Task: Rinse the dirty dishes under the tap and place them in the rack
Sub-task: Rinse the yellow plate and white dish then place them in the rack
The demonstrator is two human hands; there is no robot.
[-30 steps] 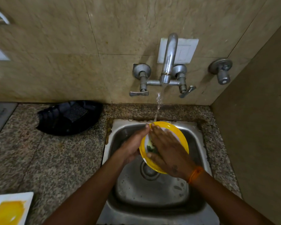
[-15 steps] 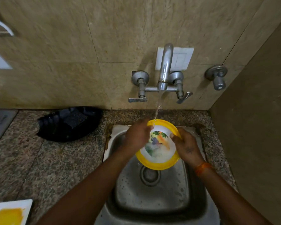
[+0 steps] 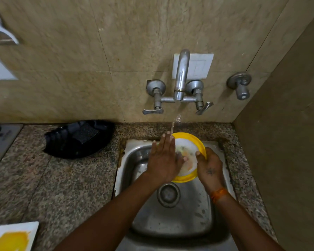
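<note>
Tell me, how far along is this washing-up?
Nothing looks finished: no rack or rinsed dish is in view. In hand: the right hand holds the yellow-rimmed plate under the running tap, above the sink, while the left hand rubs it with flat fingers. Left: a white plate with a yellow smear waits on the counter.

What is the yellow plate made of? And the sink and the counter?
The yellow plate looks like plastic or melamine: bright colour, a smooth glossy rim. The sink looks like stainless steel: grey, with a dull brushed shine and water spots. The counter looks like polished granite: speckled brown and grey stone.
</note>
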